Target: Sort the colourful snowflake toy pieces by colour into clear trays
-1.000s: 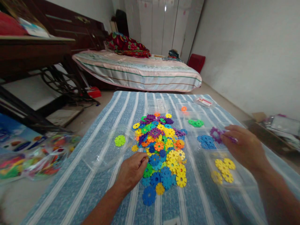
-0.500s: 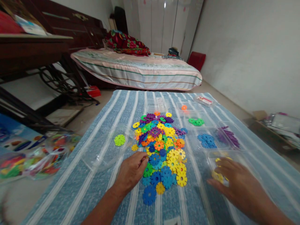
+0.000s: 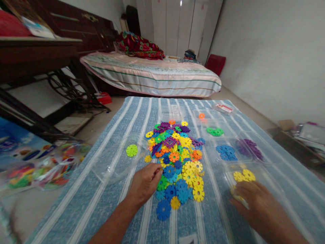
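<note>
Yellow discs [image 3: 244, 175], clear box [image 3: 267, 178], four o'clock of mixed pile [image 3: 174, 156]: right hand [image 3: 256, 201] over them, loosely bent, hold hidden; I judge a dragging wrist could tip the box. Left hand [image 3: 146, 183], eight o'clock: curled, contents unseen. Boxed beyond, three o'clock: blue discs [image 3: 226, 152], purple pieces [image 3: 254, 149]; two o'clock: green discs [image 3: 214, 131].

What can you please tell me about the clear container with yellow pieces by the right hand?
The clear container looks like thin see-through plastic, roughly rectangular with rounded corners. It lies flat on the striped cloth. Yellow notched pieces are inside. The right hand covers its near part; whether it touches the container is unclear.
</note>
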Demonstrator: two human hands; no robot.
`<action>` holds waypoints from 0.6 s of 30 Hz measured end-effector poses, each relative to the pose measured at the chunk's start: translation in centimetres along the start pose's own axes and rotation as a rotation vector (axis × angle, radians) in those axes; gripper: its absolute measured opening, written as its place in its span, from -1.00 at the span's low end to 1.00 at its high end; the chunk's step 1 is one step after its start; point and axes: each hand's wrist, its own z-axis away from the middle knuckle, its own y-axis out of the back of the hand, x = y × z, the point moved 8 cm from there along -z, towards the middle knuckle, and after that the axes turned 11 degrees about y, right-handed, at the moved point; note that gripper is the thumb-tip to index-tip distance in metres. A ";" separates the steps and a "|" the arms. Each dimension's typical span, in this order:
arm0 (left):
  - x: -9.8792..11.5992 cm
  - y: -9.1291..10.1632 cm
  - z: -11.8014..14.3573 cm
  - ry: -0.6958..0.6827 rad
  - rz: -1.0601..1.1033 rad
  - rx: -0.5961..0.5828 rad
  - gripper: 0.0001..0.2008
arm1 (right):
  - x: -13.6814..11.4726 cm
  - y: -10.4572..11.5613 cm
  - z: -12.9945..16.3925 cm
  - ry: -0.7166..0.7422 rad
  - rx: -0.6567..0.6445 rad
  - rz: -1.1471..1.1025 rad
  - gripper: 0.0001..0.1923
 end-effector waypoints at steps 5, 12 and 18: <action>0.1 0.1 0.0 0.002 0.003 0.001 -0.79 | -1.8 2.4 -1.4 -0.044 0.193 -0.001 -0.77; -0.1 0.0 0.0 0.007 0.016 -0.007 -0.81 | -6.5 -1.0 -6.6 -0.101 0.060 -0.129 -0.68; 0.0 0.0 0.1 0.003 0.025 -0.013 -0.81 | -6.9 -3.1 -7.0 -0.212 -0.088 -0.302 -0.73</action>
